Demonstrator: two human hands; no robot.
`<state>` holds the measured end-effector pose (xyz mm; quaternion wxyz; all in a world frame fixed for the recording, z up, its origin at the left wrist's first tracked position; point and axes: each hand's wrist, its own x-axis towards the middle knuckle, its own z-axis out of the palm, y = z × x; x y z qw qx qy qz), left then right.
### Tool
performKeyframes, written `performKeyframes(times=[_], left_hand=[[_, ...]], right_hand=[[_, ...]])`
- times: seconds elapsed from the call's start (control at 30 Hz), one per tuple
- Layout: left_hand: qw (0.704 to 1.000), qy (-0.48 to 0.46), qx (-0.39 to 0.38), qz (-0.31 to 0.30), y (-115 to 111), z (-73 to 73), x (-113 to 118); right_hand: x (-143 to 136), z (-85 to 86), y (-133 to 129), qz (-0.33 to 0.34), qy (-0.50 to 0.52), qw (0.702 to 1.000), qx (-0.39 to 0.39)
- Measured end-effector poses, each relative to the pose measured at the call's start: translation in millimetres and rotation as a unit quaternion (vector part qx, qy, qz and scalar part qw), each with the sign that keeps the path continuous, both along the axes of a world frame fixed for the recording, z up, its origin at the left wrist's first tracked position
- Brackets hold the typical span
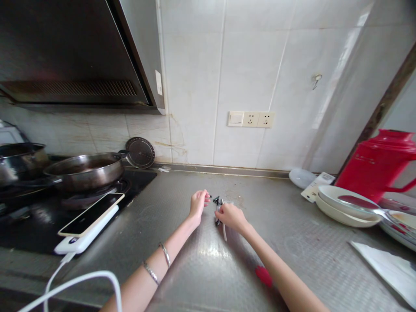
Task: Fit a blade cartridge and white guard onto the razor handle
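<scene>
Above the steel counter (182,277), my left hand (197,204) is closed in a pinch, with a small dark piece (210,196) at its fingertips. My right hand (231,216) is wrapped round a small silver-and-black object (217,209). The object's dark end points toward my left fingers, a small gap apart from them. A thin pale strip (224,233) hangs below my right fist. My fingers cover most of the object, so I cannot tell its kind.
Left, a phone (94,213) lies on a white power bank (83,242) with a cable, by a pan (87,173) on the cooktop. Right are stacked bowls (344,216), a red thermos (377,162) and white paper (386,268). A red thing (264,276) lies by my right forearm.
</scene>
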<state>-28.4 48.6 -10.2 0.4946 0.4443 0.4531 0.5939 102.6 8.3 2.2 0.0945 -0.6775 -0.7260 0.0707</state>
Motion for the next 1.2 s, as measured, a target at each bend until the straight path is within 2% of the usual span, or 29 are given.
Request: performKeyframes(times=[0.1, 0.17, 0.3, 0.43, 0.53, 0.73, 1.07, 1.13, 1.2], left_hand=[[0.993, 0.111, 0.040, 0.014, 15.4, -6.1, -8.6], [0.969, 0.230, 0.091, 0.026, 29.0, -11.9, -17.5], [0.884, 0.446, 0.140, 0.019, 52.0, -21.2, -34.0], [0.806, 0.558, 0.199, 0.014, 62.4, -21.8, -38.9], [0.768, 0.602, 0.217, -0.005, 65.1, -20.0, -36.2], [0.715, 0.647, 0.258, -0.051, 65.0, -17.1, -29.3], [0.661, 0.687, 0.295, -0.065, 70.7, -13.8, -22.2], [0.660, 0.685, 0.302, -0.063, 72.1, -14.2, -21.6], [0.672, 0.676, 0.299, -0.054, 72.5, -12.9, -21.3]], right_hand=[[5.3, 4.3, 2.1, -0.018, 0.011, 1.000, 0.022], [12.3, 6.7, 4.9, -0.029, 0.019, 0.999, 0.038], [31.1, 7.4, 12.8, -0.052, 0.033, 0.996, 0.058], [47.7, 5.3, 19.6, -0.077, 0.046, 0.993, 0.071], [55.4, 4.2, 22.5, -0.088, 0.058, 0.991, 0.079], [62.1, 2.4, 25.0, -0.102, 0.052, 0.987, 0.109], [63.6, -3.7, 26.8, -0.103, 0.053, 0.984, 0.133], [63.6, -4.0, 26.9, -0.102, 0.057, 0.984, 0.137], [64.0, -3.4, 27.0, -0.095, 0.070, 0.983, 0.143]])
